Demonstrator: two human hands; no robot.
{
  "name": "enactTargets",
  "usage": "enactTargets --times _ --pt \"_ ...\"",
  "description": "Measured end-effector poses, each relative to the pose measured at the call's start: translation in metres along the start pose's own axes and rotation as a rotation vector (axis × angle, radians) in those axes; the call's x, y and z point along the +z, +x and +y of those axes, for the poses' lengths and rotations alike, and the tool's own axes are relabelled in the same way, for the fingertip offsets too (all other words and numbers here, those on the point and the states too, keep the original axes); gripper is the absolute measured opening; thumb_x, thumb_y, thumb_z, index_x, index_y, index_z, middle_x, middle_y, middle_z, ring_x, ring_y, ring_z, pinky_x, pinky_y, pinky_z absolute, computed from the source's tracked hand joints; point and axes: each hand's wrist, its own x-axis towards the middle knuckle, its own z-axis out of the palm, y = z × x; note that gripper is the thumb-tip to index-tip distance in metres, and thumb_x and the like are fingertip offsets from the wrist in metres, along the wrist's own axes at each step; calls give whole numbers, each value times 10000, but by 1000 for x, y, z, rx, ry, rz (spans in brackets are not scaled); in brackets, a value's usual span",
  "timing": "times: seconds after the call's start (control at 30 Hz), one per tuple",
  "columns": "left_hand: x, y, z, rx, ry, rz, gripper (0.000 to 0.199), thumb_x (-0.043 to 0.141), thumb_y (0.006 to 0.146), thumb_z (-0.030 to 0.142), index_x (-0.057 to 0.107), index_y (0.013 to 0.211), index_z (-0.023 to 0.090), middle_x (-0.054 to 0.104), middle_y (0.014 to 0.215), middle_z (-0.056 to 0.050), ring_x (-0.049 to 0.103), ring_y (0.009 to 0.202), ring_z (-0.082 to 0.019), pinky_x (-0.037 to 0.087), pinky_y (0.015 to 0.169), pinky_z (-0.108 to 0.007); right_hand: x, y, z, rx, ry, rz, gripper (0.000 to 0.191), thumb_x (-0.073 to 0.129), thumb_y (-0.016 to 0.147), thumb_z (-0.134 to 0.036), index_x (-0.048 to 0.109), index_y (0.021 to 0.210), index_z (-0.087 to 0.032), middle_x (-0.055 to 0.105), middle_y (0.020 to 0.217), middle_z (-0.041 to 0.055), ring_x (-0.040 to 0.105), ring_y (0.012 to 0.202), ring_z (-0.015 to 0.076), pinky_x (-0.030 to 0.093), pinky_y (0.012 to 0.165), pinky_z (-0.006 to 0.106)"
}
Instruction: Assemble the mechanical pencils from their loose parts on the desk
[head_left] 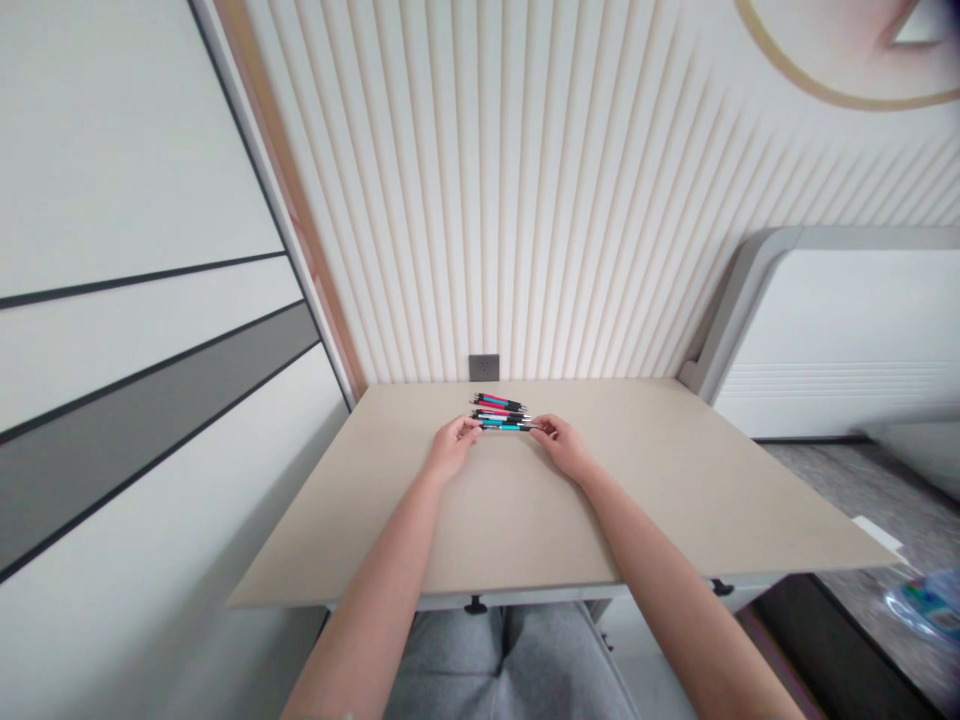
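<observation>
Several slim pens lie side by side on the beige desk, crosswise to me, in a loose stack. Nearest to me is a teal and black pen [506, 428], pinched at its left end by my left hand [451, 445] and at its right end by my right hand [561, 446]. Just behind it are a pink pen [504, 413] and others in teal and white. At the back, a pink and black pen [498, 402] lies slightly slanted. My fingertips cover both ends of the nearest pen.
The desk [637, 500] stands against a ribbed cream wall with a dark socket [484, 368]. A white and grey cabinet [150, 400] rises at the left. To the right are a bed headboard [840, 340] and a plastic bottle [930, 605]. Black drawer knobs [475, 605] sit under the front edge.
</observation>
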Motion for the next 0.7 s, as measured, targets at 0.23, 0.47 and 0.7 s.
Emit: enactTargets --times 0.23,0.47,0.7 --pt "-1 0 0 -23 -19 -11 273 586 795 407 633 929 174 635 701 5 611 684 -149 458 686 -249 1 -1 4 14 16 -44 315 479 878 -413 683 865 -174 607 658 1 518 616 152 411 622 271" --pt "1 -1 5 -38 -26 -23 263 609 764 394 639 901 171 618 673 13 593 644 -150 454 664 -254 3 2 11 20 36 -8 250 553 804 -368 648 933 -176 608 716 8 521 655 156 415 630 276" --pt "2 -3 11 -34 -26 -43 237 622 748 351 653 902 174 615 650 18 592 633 -151 452 657 -253 1 0 1 22 42 5 296 554 822 -417 667 962 -181 611 713 12 523 665 163 415 634 274"
